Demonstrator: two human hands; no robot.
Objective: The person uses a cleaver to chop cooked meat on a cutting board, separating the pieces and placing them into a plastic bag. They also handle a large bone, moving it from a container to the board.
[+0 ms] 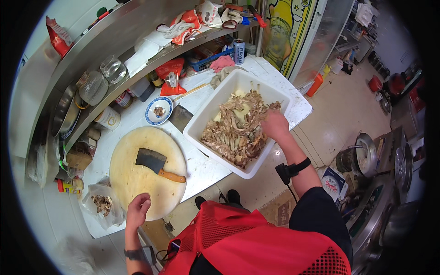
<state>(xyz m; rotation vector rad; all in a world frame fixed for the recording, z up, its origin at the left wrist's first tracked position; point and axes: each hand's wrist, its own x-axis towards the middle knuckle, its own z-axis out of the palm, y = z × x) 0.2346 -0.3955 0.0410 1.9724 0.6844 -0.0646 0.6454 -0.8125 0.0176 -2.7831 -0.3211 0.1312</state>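
Note:
My right hand (pixel 276 124) reaches over the near right wall of a white plastic tub (pixel 199 121). Its fingers touch the cooked meat and bones (pixel 237 127) heaped inside; the fingertips are hidden, so a grip is unclear. Loosely curled and holding nothing, my left hand (pixel 138 208) hovers at the near left edge of a round chopping board (pixel 129 182). On that board lies a cleaver (pixel 151 160) with a dark blade and a wooden handle pointing right. Left of the board sits a clear plastic bag (pixel 115 211) with meat scraps (pixel 102 204) in it.
A blue-rimmed bowl (pixel 167 103) with a few scraps stands behind the board, beside a dark flat blade (pixel 181 118). Along the back runs a metal shelf (pixel 135 74) bearing glass jugs (pixel 92 87) and cloths. The tub overhangs the white table's (pixel 206 175) near edge.

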